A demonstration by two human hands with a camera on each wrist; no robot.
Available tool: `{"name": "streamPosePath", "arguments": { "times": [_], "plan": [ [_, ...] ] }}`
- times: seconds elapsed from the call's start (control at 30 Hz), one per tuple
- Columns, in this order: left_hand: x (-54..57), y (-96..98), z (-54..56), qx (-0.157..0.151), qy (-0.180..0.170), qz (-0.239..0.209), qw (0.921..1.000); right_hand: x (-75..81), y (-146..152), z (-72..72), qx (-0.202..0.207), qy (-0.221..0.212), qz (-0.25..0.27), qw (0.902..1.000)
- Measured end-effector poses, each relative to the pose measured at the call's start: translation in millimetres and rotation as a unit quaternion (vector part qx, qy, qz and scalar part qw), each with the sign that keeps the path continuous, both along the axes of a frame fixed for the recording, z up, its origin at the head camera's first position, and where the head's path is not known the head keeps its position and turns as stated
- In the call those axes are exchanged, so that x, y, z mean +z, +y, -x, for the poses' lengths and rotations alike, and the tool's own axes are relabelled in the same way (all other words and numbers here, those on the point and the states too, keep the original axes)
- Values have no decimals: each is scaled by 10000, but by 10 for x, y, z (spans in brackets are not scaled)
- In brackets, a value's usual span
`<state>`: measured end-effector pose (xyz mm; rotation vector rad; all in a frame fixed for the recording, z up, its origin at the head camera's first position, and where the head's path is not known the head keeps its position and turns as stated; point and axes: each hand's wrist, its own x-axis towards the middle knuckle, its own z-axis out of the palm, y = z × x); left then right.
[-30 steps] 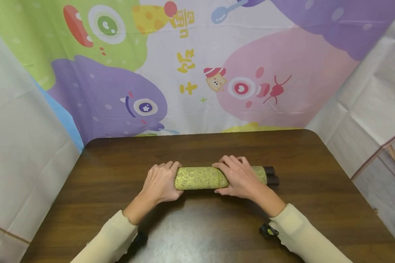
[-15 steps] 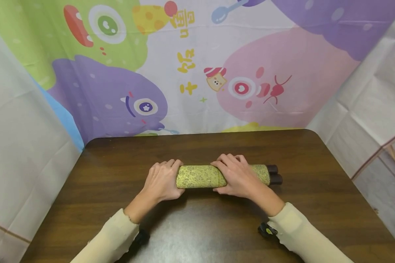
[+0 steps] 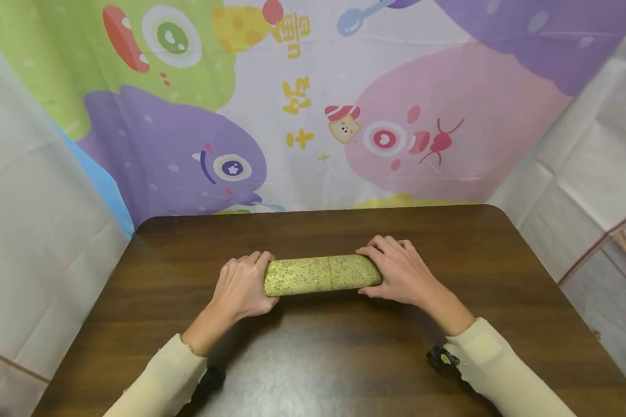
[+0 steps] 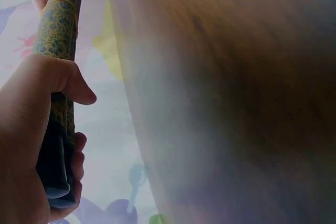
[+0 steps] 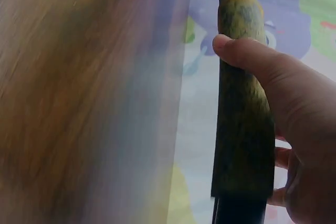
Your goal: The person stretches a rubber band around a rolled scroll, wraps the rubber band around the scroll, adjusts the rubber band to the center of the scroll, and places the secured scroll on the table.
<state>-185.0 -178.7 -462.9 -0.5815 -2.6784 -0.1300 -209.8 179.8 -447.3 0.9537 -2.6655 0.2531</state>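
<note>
A rolled scroll (image 3: 299, 276) covered in yellow-green patterned brocade lies crosswise between both hands, close over the table, its right end slightly farther back. My left hand (image 3: 242, 285) grips its left end, and the left wrist view shows two dark roller knobs (image 4: 52, 163) within the palm. Toward the other end, my right hand (image 3: 400, 272) holds the roll between thumb and fingers. A thin yellow cord (image 3: 331, 272) crosses the roll between the hands. In the head view the right-end knobs are hidden behind the right hand; a dark roller end (image 5: 240, 211) shows in the right wrist view.
Beneath the hands is a dark brown wooden table (image 3: 313, 353) with rounded far corners. A cartoon-printed curtain (image 3: 302, 179) hangs along its back edge, and pale cloth panels (image 3: 563, 168) stand at both sides. Both forearms wear cream sleeves (image 3: 506, 365), with a dark wrist device (image 3: 443, 358) below the right one.
My right hand has slid rightward along the scroll, uncovering the cord. The scroll and left hand have shifted a little left, and the roll's right end has tilted slightly toward the back.
</note>
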Motion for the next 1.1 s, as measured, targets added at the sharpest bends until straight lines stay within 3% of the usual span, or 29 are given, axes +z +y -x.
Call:
{"name": "streamPosePath", "arguments": {
  "times": [0.27, 0.43, 0.67, 0.83, 1.1],
  "plan": [
    [21, 174, 3, -356, 167, 68, 9992, -5, -260, -59, 350, 118, -237, 9990],
    [2, 223, 1, -372, 236, 53, 9990, -6, -344, -86, 331, 231, -311, 9987],
    [-2, 144, 6, -273, 172, 63, 9995, 14, -180, -53, 242, -158, -195, 9994],
    [14, 57, 8, -105, 82, 61, 9999, 42, -4, -6, 117, -178, -142, 9997],
    [-8, 45, 24, -238, 97, 56, 9997, 0, 54, 45, 303, -212, -20, 9993]
  ]
}}
